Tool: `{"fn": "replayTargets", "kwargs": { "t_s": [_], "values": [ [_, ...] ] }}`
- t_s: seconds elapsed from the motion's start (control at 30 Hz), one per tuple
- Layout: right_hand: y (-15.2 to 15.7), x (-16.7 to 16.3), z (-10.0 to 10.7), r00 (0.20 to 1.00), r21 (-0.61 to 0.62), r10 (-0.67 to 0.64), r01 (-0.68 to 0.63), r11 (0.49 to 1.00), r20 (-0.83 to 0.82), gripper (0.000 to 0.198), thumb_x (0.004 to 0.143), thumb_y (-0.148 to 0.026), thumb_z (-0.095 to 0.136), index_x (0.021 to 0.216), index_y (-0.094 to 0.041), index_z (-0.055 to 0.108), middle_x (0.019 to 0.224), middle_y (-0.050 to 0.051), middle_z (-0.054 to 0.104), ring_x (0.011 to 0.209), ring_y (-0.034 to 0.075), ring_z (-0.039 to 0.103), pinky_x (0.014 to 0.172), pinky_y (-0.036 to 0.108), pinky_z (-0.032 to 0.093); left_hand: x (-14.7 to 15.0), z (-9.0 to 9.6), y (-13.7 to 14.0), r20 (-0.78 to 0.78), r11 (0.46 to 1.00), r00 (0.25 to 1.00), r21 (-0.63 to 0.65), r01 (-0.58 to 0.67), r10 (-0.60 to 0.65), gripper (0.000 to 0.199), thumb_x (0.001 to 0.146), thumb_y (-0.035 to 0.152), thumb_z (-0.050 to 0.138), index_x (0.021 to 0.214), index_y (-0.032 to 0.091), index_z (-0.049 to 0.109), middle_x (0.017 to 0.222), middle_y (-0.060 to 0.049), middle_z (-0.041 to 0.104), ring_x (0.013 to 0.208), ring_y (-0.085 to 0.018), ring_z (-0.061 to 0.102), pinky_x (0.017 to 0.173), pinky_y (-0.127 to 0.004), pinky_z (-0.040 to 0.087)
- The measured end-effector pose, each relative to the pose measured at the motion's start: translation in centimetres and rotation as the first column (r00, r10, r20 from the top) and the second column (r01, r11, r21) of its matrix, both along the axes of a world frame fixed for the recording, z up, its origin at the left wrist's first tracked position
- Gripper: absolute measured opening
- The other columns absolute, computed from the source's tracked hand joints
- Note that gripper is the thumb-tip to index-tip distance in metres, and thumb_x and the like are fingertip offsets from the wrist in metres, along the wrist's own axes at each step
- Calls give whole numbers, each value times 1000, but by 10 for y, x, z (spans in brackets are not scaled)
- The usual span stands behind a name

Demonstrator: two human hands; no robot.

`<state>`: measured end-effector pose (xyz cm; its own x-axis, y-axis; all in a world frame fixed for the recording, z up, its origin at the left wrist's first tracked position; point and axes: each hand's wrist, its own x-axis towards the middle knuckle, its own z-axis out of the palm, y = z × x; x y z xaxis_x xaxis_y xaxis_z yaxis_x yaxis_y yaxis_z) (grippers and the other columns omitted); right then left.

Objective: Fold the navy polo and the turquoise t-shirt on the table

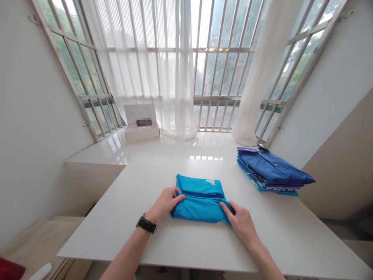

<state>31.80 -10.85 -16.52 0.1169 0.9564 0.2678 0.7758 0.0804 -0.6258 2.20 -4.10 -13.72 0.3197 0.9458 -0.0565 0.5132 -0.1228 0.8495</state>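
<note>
Shirt (pixel 199 198), bright blue, folded to a squat rectangle, lies mid-counter, nearer the front edge than the back. White logo shows on its upper flap, toward the right.

Left hand (pixel 166 202) at the shirt's left edge: fingers curled closed, pinching the doubled cloth where the upper flap meets the lower layer. A black watch (pixel 146 224) is on that wrist.

Right hand (pixel 240 221) at the shirt's front right corner: fingers mostly extended and laid flat, tips pressing on the fold line; thumb side hidden, so whether it pinches cloth I cannot tell.

Both hands bracket the shirt, one on each short side, touching it. That placement looks meant to keep the layers squared and stop the flap from sliding; the cloth is slick-looking and sits slightly puffed along the crease.

Stack (pixel 271 171) of folded shirts, darker blue on top, rests at the right back part of the counter (pixel 116 217), well apart from the hands, collars toward the window. An open white box (pixel 142 126) is on the sill ledge beyond the counter.
</note>
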Motion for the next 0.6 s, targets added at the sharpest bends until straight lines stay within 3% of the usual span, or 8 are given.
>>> {"fn": "replayTargets", "kwargs": {
  "t_s": [0.17, 0.43, 0.6],
  "values": [
    [2, 0, 0, 998, -22, -50, 50, 998, 29, 50, 90, -67, 43, 62, -26, 46, 54, -3, 49, 52, 17, 48, 55, 29, 36, -1, -4, 1, -9, 994, 999, 99, -35, 36, 37, 84, 55, 57, 80, 18, 60, 56, 3, 57, 52, -16, 54, 50, -25, 36],
    [8, 1, 1, 993, -98, -111, 115, 988, 46, 49, 87, -67, 41, 60, -26, 40, 53, -2, 48, 53, 18, 47, 55, 29, 33, 3, -6, 2, -92, 989, 993, 135, -60, 73, 29, 88, 47, 50, 80, 21, 57, 64, 0, 62, 64, -20, 59, 57, -27, 38],
    [3, 5, -3, 999, -86, -36, 34, 996, -19, 45, 87, -66, 44, 65, -26, 44, 55, -4, 46, 53, 17, 45, 57, 29, 35, 4, -8, 3, -109, 982, 991, 181, -55, 76, 24, 90, 43, 50, 79, 22, 55, 65, -1, 62, 67, -21, 59, 61, -28, 38]
  ]
}}
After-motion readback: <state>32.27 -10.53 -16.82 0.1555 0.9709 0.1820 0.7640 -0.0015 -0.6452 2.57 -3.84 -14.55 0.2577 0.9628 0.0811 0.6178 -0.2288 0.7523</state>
